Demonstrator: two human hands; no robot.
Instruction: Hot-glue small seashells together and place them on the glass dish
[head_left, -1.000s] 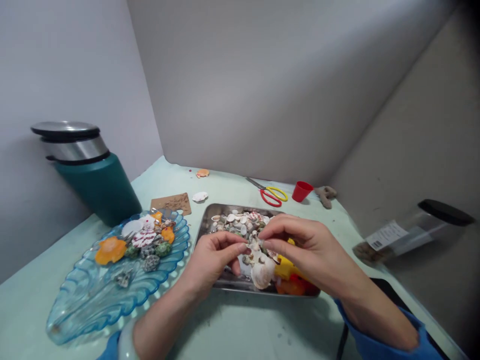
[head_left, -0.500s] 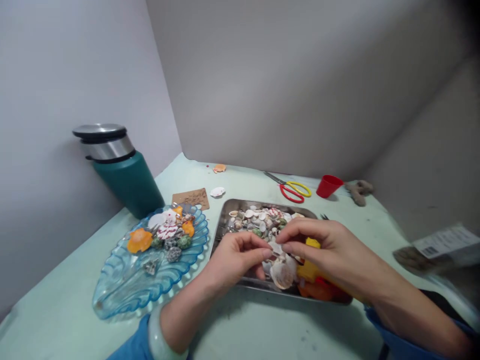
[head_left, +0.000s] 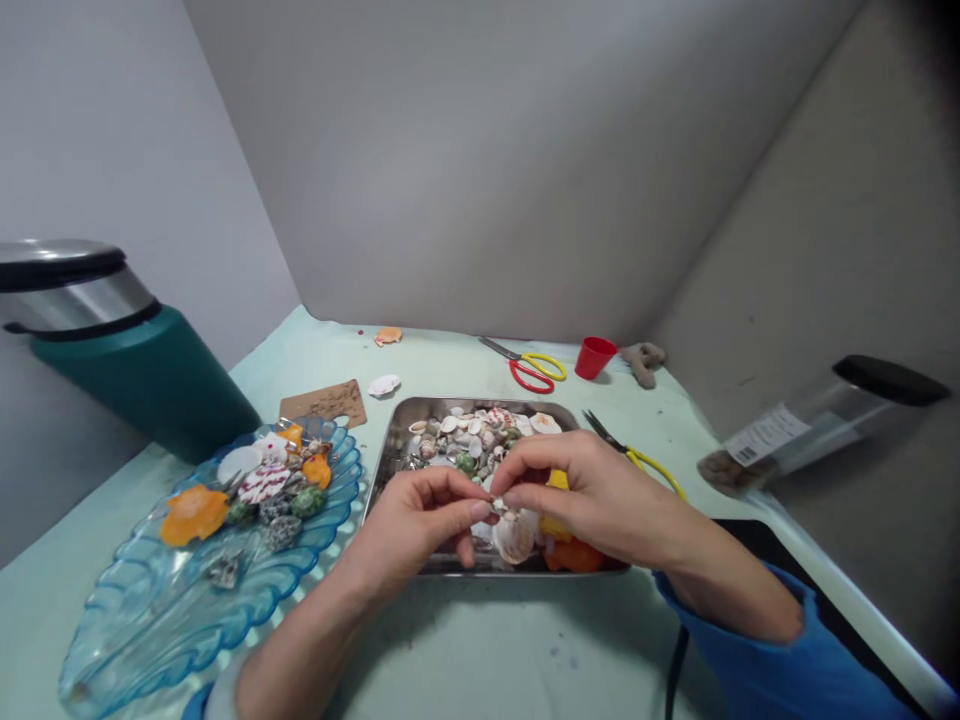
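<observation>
Above the metal tray [head_left: 381, 478], my left hand [head_left: 424, 520] and my right hand [head_left: 581, 495] meet fingertip to fingertip. Each pinches thumb against index finger, and a tiny whitish thing shows between them, too small to name. Small seashells [head_left: 465, 440] in white, brown and green fill the back of the tray. Just below my fingertips lies a larger pale scallop shell [head_left: 514, 538]. Yellow shells [head_left: 553, 525] and an orange shell [head_left: 574, 556] sit at the tray's right front, partly covered by my right hand.
On the left, a blue glass dish [head_left: 172, 620] holds shells, with a green bottle [head_left: 150, 380] behind it. Brown card [head_left: 326, 402], red-yellow scissors [head_left: 534, 370], a red cup [head_left: 595, 358], yellow-handled pliers [head_left: 634, 455] and a clear jar [head_left: 814, 430] stand or lie around the tray.
The view has swung to the right, so things appear further left and the jar and yellow-handled tool show more fully. Both hands keep pinching together over the tray.
</observation>
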